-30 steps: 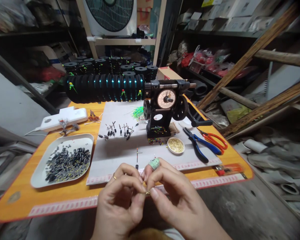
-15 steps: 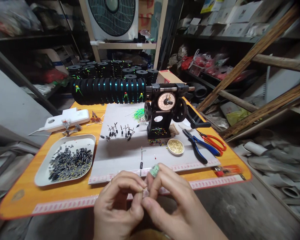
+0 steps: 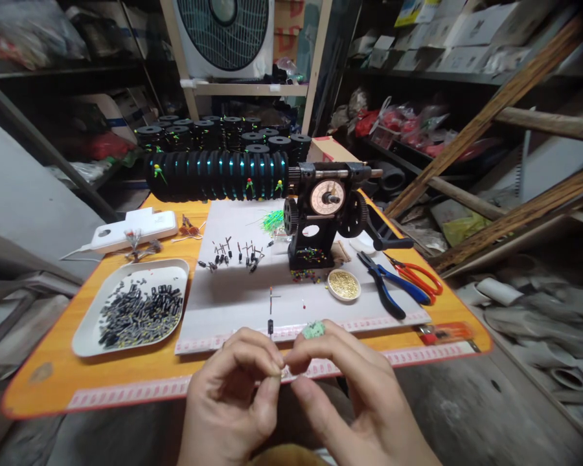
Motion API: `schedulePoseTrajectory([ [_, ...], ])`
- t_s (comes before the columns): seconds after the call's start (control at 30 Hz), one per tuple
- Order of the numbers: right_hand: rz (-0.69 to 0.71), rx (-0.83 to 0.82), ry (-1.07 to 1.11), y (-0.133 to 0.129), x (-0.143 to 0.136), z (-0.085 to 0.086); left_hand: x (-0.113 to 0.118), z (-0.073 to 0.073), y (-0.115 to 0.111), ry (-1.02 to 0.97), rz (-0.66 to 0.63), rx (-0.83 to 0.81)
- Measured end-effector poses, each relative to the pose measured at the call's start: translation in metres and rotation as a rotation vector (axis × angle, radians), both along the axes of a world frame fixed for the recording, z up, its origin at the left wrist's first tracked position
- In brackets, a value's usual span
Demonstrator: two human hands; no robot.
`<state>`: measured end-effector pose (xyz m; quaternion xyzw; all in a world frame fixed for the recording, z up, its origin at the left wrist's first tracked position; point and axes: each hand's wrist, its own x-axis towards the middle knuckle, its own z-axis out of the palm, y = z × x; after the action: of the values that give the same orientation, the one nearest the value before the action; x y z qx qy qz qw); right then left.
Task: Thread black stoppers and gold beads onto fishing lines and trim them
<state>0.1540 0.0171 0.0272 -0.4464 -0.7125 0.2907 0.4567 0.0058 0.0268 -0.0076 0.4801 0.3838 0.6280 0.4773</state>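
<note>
Your left hand (image 3: 230,396) pinches a tiny gold-coloured piece (image 3: 284,373). Your right hand (image 3: 357,385) — thumb and forefinger parted, gap empty — sits at the piece's three o'clock; white dish (image 3: 345,300), one o'clock.

Holding the bare left hand (image 3: 233,391) in front of the near edge of the flat pale-grey rectangular board (image 3: 211,301), pinching thumb tip against index fingertip, with other fingers curled behind. Holding the right hand (image 3: 357,388), with a mottled pale-green wrap (image 3: 313,330) around one finger, just in front of the same board edge, parting thumb from bent index finger. Angling both hands inward, with wrists farther from the board than fingertips.
</note>
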Motion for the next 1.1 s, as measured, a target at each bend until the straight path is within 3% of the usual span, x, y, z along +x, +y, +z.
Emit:
schedulePoseTrajectory([
  [0.23,0.009,-0.1,0.065,0.004,-0.005,-0.002,-0.009,0.002,0.001,0.248,-0.013,0.153],
  [0.37,0.014,-0.15,0.086,0.006,-0.006,-0.004,-0.007,0.0,0.0,0.223,0.082,0.142],
  [0.53,0.101,-0.341,0.234,0.008,-0.007,-0.009,-0.009,-0.003,0.001,0.261,-0.028,0.199],
  [0.73,0.243,-0.565,0.417,0.01,-0.003,-0.02,-0.001,-0.004,-0.004,0.079,0.009,0.043],
  [0.83,0.212,-0.546,0.36,0.012,-0.003,-0.018,-0.006,-0.007,-0.003,0.17,-0.012,0.153],
  [0.97,0.124,-0.378,0.234,0.014,-0.005,-0.013,-0.019,-0.013,0.0,0.332,-0.021,0.375],
  [1.1,0.081,-0.247,0.152,0.013,-0.007,-0.013,-0.02,-0.014,0.001,0.336,0.027,0.44],
])
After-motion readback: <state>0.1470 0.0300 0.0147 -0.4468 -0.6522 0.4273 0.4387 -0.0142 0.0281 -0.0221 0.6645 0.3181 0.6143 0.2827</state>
